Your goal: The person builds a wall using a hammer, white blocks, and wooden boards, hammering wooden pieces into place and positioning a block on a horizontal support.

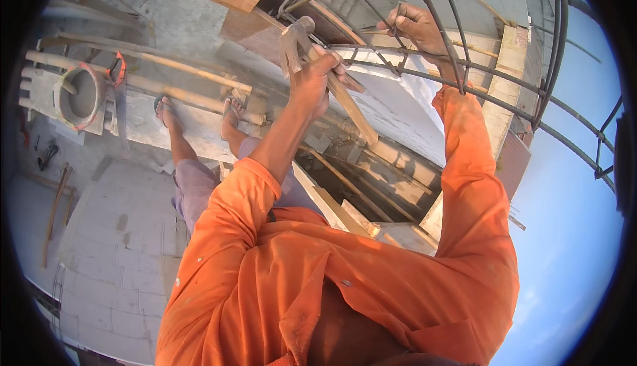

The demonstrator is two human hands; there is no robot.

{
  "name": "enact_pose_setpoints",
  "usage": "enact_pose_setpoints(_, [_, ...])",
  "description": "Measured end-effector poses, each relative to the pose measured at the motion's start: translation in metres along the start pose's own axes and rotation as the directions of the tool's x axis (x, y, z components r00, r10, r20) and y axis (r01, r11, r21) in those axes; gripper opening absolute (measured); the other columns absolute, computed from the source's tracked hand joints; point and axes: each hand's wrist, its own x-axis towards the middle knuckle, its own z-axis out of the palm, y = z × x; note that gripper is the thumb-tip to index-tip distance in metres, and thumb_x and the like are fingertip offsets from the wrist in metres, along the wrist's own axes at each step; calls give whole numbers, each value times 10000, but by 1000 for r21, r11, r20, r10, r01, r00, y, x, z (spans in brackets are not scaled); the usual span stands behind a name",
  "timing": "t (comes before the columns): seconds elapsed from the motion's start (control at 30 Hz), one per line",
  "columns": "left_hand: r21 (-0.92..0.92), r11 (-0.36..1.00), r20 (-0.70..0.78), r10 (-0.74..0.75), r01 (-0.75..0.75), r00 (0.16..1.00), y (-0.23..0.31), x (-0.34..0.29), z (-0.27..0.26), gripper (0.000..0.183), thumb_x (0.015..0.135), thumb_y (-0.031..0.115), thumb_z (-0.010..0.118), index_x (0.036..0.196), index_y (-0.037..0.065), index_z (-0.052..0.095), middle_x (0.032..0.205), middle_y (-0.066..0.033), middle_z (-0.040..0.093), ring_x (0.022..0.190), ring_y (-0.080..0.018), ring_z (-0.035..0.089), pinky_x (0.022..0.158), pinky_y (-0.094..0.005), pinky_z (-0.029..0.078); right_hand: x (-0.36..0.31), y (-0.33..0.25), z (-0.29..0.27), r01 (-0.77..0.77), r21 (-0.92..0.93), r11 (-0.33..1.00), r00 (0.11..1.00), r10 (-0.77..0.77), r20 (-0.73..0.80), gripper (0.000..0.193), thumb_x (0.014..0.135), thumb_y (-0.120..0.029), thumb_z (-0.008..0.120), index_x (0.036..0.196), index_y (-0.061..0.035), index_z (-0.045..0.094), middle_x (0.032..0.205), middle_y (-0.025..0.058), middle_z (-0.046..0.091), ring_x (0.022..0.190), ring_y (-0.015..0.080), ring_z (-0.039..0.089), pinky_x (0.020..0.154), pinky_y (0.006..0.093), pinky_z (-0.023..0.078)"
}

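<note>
My left hand (310,86) is closed round a claw hammer (350,108). Its metal head points up and away, and the wooden handle slants down to the right. My right hand (418,26) reaches in among the dark bars of a rebar cage (491,74), at upper right. Thumb and fingers pinch a thin dark piece of metal (398,22); whether it is a loose wire or part of the cage I cannot tell. A brown wooden board (252,37) lies just beyond the hammer head.
I stand barelegged in sandals on a narrow plank (192,126) beside long poles (159,87). To the left are a round bucket (79,97) and a handsaw (118,100) with an orange handle. Timber formwork (371,187) surrounds a dark gap below; open sky shows at right.
</note>
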Motion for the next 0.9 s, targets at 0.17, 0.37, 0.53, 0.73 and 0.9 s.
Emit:
enact_pose_setpoints(0.17, [185, 962, 50, 196, -202, 979, 28, -7, -14, 108, 818, 48, 586, 854, 76, 487, 707, -54, 517, 643, -161, 534, 602, -325, 459, 6, -8, 4, 84, 35, 996, 996, -83, -22, 365, 920, -395, 553, 950, -31, 548, 931, 62, 544, 1006, 249, 595, 895, 376, 438])
enact_pose_setpoints(0.37, [609, 791, -10, 79, -56, 997, 41, -22, -45, 105, 792, 104, 606, 778, 16, 550, 654, -39, 535, 575, -102, 517, 514, -249, 401, 2, -9, 3, 70, 79, 994, 995, -64, -78, 305, 927, -346, 548, 992, -48, 543, 892, 46, 548, 1009, 252, 610, 890, 380, 445])
enact_pose_setpoints(0.53, [826, 557, 27, 117, -89, 993, 31, -37, -74, 107, 798, 108, 587, 787, 4, 562, 632, -69, 549, 594, -159, 549, 559, -298, 433, 17, 5, -5, 56, -24, 998, 998, -57, -33, 268, 944, -310, 518, 1033, -58, 517, 910, 27, 532, 976, 211, 632, 878, 361, 462])
enact_pose_setpoints(0.73, [952, 268, 100, 182, -148, 978, 28, -48, -105, 111, 794, 121, 566, 808, 11, 559, 652, -106, 561, 625, -245, 565, 760, -382, 438, 57, 21, 3, -5, 177, 984, 998, -6, 64, 240, 943, -311, 503, 986, -75, 527, 858, -4, 492, 924, 157, 632, 838, 323, 481])
enact_pose_setpoints(0.9, [976, 177, 98, 175, -129, 980, 27, -51, -132, 128, 818, 141, 531, 787, 22, 566, 673, -102, 579, 681, -287, 564, 932, -406, 364, 75, 25, 23, -112, -131, 985, 985, 128, 117, 245, 904, -304, 538, 958, -66, 550, 880, 20, 558, 868, 133, 609, 777, 311, 483])
